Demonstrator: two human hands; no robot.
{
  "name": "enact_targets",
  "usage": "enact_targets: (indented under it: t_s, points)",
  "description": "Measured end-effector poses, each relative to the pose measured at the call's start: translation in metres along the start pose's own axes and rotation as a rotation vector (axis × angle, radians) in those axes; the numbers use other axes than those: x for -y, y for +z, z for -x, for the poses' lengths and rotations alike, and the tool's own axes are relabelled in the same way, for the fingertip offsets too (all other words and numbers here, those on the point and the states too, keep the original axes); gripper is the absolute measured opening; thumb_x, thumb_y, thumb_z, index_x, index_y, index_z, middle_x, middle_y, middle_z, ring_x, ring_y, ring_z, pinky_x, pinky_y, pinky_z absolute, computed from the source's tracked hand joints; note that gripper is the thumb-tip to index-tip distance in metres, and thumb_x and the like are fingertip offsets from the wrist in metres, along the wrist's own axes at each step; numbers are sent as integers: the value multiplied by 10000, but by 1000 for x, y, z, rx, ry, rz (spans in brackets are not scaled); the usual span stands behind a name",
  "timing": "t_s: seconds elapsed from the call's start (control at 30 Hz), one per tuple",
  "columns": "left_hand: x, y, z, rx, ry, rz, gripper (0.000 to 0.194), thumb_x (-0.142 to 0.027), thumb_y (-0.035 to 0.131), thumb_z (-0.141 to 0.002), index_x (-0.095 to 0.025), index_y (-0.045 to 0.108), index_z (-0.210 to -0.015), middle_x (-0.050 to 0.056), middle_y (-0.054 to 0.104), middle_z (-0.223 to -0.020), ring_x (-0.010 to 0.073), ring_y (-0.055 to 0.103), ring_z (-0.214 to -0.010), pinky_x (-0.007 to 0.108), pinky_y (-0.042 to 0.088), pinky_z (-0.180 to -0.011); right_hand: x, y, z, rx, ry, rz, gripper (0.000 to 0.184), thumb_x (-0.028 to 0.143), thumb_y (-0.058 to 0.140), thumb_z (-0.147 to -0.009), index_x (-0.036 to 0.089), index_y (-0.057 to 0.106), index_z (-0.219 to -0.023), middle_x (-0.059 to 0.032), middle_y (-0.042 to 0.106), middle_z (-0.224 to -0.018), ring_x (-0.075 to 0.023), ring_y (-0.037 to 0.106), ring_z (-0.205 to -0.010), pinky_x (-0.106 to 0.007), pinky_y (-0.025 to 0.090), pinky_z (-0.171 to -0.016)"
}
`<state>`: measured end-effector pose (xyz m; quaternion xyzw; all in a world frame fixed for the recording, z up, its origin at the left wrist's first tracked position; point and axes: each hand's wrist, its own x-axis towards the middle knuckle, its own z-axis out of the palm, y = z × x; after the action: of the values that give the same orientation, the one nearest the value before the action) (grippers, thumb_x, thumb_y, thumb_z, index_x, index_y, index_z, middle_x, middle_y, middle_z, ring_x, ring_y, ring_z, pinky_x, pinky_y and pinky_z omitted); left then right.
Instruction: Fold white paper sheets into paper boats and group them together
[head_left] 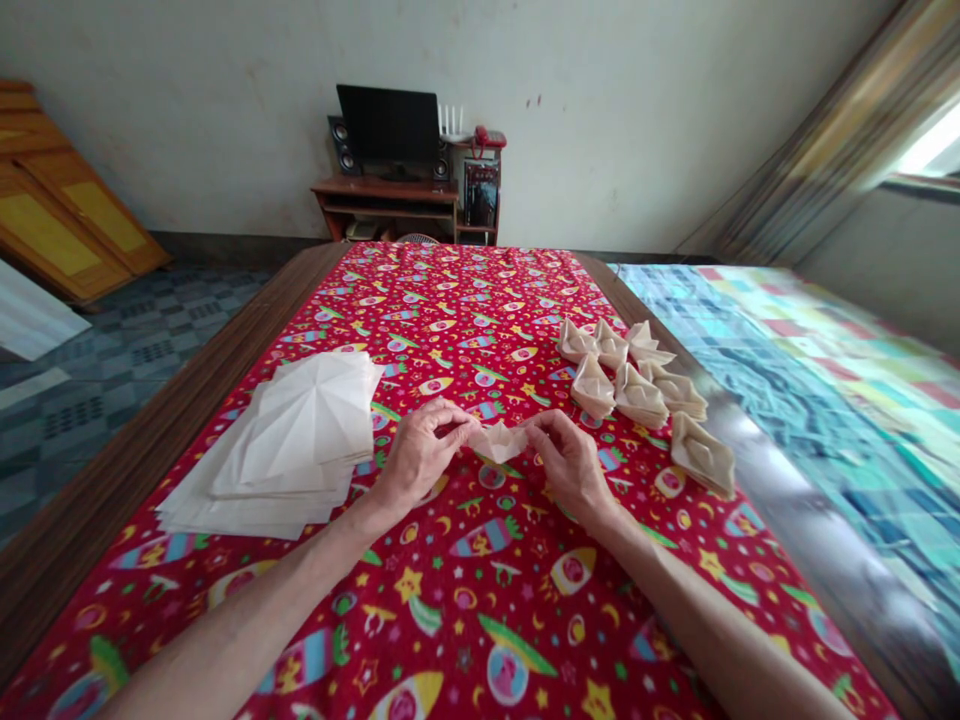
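Observation:
My left hand (420, 455) and my right hand (570, 465) face each other above the tablecloth, and their fingertips pinch opposite ends of a small folded piece of cream paper (497, 441). Its shape is partly hidden by my fingers. To the left of my left hand lies a stack of creased paper sheets (300, 430), with radiating fold lines on top. Beyond my right hand, several folded paper boats (639, 395) stand grouped together near the cloth's right edge. Neither hand touches the stack or the boats.
A red cloth (480, 560) printed with rockets and stars covers the wooden table (150, 440). A quilted bed (787, 400) lies beyond the table's right edge. Tiled floor (112, 350) lies left. A desk with a monitor (388, 125) stands against the far wall.

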<state>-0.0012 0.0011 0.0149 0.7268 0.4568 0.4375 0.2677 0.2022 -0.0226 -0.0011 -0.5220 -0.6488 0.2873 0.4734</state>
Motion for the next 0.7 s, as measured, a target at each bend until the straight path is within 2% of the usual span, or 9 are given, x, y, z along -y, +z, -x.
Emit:
enact_targets:
  t_s: [0.33,0.57,0.7]
  points:
    - [12,-11,-2,-28,38,-209,134,-252,515,-855,-176,584,-770,20,609,-793,152,580,-751,261,460,-718,-6,-13,-6,-72,-8,135,179,345,494,-875,193,552,-800,-4,608,-712,-132,545,-640,-237,428,-604]
    - [29,-7,4,74,60,-414,118,-159,494,-819,-183,500,-703,15,544,-749,150,543,-697,262,434,-668,-8,-10,-6,9,96,370,173,308,504,-834,192,581,-731,1,616,-639,-133,541,-569,-235,364,-542]
    - [25,-6,6,143,43,-564,121,-143,518,-794,-184,512,-680,13,526,-739,162,543,-685,280,431,-654,-11,-6,-7,47,70,585,153,299,501,-831,203,583,-745,-1,624,-652,-144,555,-588,-236,313,-530]
